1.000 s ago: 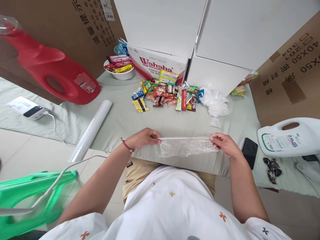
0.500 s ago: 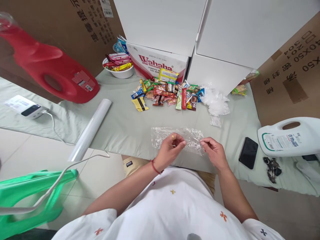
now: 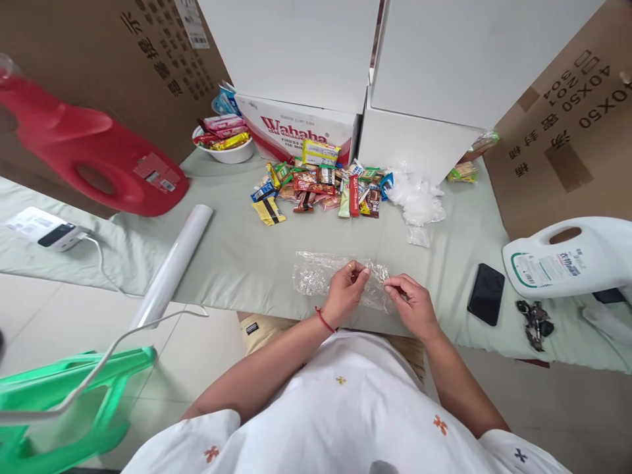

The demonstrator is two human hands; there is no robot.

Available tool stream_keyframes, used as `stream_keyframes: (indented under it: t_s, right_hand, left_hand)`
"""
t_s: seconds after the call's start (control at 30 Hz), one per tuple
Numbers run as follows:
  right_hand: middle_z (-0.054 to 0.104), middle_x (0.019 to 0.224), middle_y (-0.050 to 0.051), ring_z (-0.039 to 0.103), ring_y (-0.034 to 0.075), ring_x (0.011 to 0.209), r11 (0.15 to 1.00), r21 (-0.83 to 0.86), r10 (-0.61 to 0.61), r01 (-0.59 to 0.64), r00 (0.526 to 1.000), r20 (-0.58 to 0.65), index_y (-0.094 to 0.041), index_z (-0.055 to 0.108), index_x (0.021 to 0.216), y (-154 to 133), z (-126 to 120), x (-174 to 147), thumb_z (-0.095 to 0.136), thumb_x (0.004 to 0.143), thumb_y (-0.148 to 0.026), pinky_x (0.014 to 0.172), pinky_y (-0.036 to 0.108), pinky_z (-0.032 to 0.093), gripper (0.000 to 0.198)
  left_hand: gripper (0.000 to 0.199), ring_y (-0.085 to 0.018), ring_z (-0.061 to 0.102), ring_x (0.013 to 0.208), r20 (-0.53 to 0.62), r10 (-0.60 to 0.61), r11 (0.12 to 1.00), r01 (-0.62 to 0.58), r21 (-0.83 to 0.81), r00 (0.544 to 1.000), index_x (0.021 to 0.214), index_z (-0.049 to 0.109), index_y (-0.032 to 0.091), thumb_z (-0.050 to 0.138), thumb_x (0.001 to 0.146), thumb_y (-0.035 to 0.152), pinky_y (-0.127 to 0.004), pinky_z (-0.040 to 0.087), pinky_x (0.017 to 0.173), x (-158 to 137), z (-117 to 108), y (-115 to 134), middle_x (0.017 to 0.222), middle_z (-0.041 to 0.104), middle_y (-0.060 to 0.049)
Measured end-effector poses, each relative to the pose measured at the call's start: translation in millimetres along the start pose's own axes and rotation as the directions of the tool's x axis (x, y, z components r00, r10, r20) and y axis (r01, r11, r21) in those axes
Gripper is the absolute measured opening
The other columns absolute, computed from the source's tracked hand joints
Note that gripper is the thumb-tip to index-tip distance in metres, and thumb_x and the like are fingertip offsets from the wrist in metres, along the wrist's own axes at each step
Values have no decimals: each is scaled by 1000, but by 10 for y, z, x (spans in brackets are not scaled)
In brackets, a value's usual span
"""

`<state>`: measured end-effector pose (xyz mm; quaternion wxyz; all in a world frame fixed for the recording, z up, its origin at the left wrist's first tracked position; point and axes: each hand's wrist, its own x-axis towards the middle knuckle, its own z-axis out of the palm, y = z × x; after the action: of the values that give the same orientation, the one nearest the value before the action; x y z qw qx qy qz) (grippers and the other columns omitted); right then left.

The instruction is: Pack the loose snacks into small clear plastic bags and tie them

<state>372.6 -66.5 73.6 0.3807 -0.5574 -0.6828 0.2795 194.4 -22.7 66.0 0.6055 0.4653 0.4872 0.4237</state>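
Note:
A clear, crinkled plastic bag lies near the front of the cloth-covered table, under and between both hands. My left hand, with a red string at the wrist, pinches the bag toward its right end. The fingers of my right hand are closed on the bag's right edge, a short way from the left fingertips. Beyond the bag is a pile of small wrapped snacks. A heap of crumpled clear plastic bags sits to the right of that pile.
A white bowl of packets stands by a Wahaha carton at the back. On the left are a red jug, a plastic roll and a green stool. A phone, keys and white detergent jug lie right.
My left hand has shifted right along the bag, closer to my right hand. The whole view has turned slightly. Both hands stay on the bag.

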Motion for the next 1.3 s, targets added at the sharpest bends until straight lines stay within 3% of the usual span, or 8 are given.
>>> stream_keyframes:
  t_s: [0.17,0.3,0.43,0.63,0.77,1.0,1.13,1.3]
  right_hand:
    - [66,93,6,65,17,83,976,-120,-172,179,983,69,-23,69,102,-47,30,0,49,103,-21,74,29,52,20]
    - [66,90,8,62,19,83,910,-282,-282,302,953,113,-23,69,102,-107,77,-53,45,103,-16,74,32,51,26]
    - [66,92,7,61,19,82,898,-300,-302,321,947,108,-23,68,109,-87,76,-102,42,103,-13,73,32,51,28]
    - [63,86,7,56,19,78,828,-409,-356,382,924,142,-20,68,104,-70,92,-116,44,103,-12,73,34,47,25]
    - [64,85,7,55,19,77,819,-416,-344,396,918,196,-21,69,99,-97,116,-125,44,104,-14,72,35,44,26]
    - [67,101,8,64,19,88,996,-8,-86,89,975,205,-25,67,115,-85,-7,-98,50,104,-37,79,33,54,24]
    - [69,117,11,65,24,106,966,222,90,-136,975,205,-24,65,124,-110,15,1,53,97,-62,93,37,53,48]
    - [66,83,3,59,18,78,871,356,286,-340,938,196,-22,70,90,-122,214,136,66,88,-60,75,29,50,39]
  left_hand:
    - [48,-10,35,56,-53,-9,995,15,100,999,69,44,22,50,93,63,-25,30,55,22,28,34,59,35,7]
    - [43,-11,36,57,-16,2,972,1,236,1000,65,43,21,57,89,54,-26,29,57,46,32,88,57,36,7]
    - [35,-11,35,55,-4,-11,977,12,213,1000,67,44,22,56,88,47,-26,29,56,9,-3,67,56,36,7]
    - [51,-11,33,56,-23,-8,951,15,307,1000,60,38,22,54,90,61,-27,27,57,-78,-21,113,55,33,7]
    - [40,-11,35,56,26,-15,936,5,352,1000,61,42,21,57,88,48,-27,29,57,-73,-11,100,55,37,6]
    - [35,-12,38,57,83,57,979,-72,193,995,72,41,23,48,95,48,-27,34,60,-102,-95,10,59,42,6]
    - [37,-12,37,57,89,87,977,-103,187,992,73,41,23,50,96,52,-27,33,60,-137,-113,-8,60,41,6]
    - [40,-12,35,58,113,121,977,-138,160,986,75,41,23,49,97,55,-28,32,60,-167,-121,-45,61,40,6]
